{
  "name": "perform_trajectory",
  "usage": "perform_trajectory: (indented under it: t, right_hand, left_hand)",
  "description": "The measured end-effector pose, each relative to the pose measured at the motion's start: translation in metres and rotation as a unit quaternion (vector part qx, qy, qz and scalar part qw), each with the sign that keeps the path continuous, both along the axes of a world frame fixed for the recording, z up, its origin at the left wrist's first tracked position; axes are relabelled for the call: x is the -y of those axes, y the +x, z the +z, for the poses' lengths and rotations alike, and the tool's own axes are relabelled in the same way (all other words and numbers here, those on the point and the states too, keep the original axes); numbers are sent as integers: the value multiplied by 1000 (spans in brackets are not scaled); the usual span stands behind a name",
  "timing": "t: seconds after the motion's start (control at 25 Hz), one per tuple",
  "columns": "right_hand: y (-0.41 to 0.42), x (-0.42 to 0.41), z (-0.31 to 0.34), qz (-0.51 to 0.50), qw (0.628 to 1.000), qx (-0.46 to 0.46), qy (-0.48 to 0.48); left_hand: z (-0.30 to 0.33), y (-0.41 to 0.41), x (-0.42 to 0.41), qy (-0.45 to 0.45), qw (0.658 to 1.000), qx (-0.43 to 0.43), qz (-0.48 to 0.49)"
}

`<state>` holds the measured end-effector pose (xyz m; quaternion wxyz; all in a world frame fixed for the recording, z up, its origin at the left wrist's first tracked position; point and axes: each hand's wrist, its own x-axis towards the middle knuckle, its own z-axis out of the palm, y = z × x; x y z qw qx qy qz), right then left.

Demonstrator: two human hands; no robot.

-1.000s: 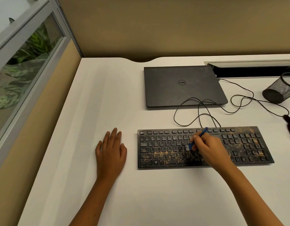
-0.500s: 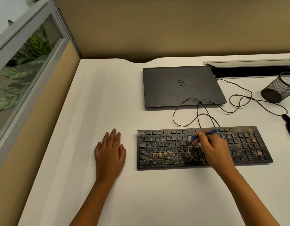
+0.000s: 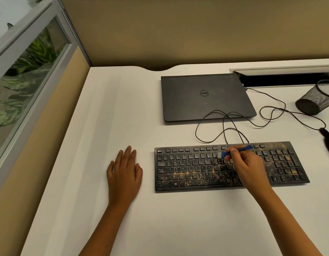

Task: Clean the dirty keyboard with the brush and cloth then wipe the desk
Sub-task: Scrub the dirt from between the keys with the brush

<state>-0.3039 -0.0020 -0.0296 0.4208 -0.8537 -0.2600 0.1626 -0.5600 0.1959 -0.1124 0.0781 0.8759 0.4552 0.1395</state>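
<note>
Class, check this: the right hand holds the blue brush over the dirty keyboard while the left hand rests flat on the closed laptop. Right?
Not quite. In the head view the left hand rests flat on the desk, beside the keyboard, not on the laptop. The right hand does hold the blue brush.

Blue brush, black keyboard speckled tan, white desk, black mesh cup.

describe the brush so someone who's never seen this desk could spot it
On the white desk, find the dirty black keyboard. Over its upper middle rows, the right hand pinches the brush: small, thin, the only bright blue thing here.
</note>
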Motion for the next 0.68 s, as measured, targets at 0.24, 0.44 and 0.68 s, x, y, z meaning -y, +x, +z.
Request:
perform_trajectory:
  t: [0.24, 0.44, 0.68]
  right_hand:
    - [4, -1, 4, 24, 999, -32, -29]
    - [1, -4, -1, 1, 998, -60, -35]
    - [4, -2, 3, -15, 998, -58, -6]
  left_hand:
    - [0, 0, 1, -3, 1000, 1, 1]
    - [1, 0, 1, -4, 1000, 0, -2]
    - [0, 0, 1, -7, 1000, 0, 0]
